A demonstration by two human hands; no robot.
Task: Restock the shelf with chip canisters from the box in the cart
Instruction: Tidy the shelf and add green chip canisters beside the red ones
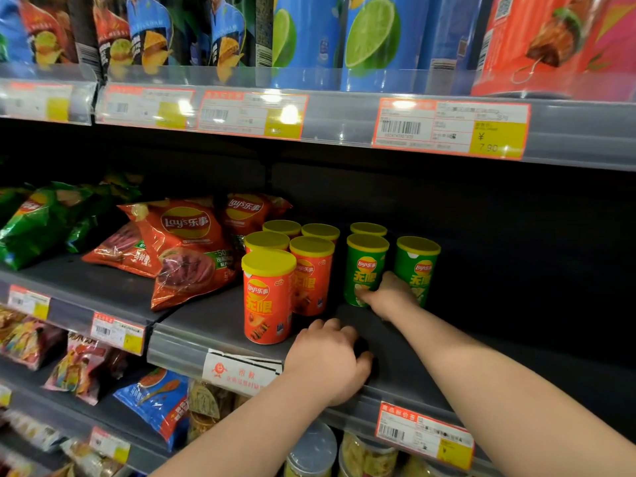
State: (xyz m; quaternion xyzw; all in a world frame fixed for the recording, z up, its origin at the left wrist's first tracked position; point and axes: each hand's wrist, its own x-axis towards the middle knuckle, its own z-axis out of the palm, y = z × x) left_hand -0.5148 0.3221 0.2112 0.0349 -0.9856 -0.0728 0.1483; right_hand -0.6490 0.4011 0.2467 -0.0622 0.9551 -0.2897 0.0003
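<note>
Several red chip canisters (267, 297) with yellow lids stand grouped on the dark shelf (203, 321). To their right stand green canisters: one in front (367, 263), one behind it (368, 229), and one further right (418, 266). My right hand (392, 295) reaches in between the two front green canisters. It grips the left one low down, thumb across its front; the fingers are hidden behind it. My left hand (327, 359) rests on the shelf's front edge, right of the front red canister, its fingers curled and holding nothing I can see. The cart and box are out of view.
Red (187, 242) and green (41, 222) chip bags lie on the shelf to the left. Tall canisters fill the shelf above (371, 39). Price-tag rails (451, 129) line the shelf edges. More snack bags (155, 401) sit below. Right of the green canisters the shelf is dark.
</note>
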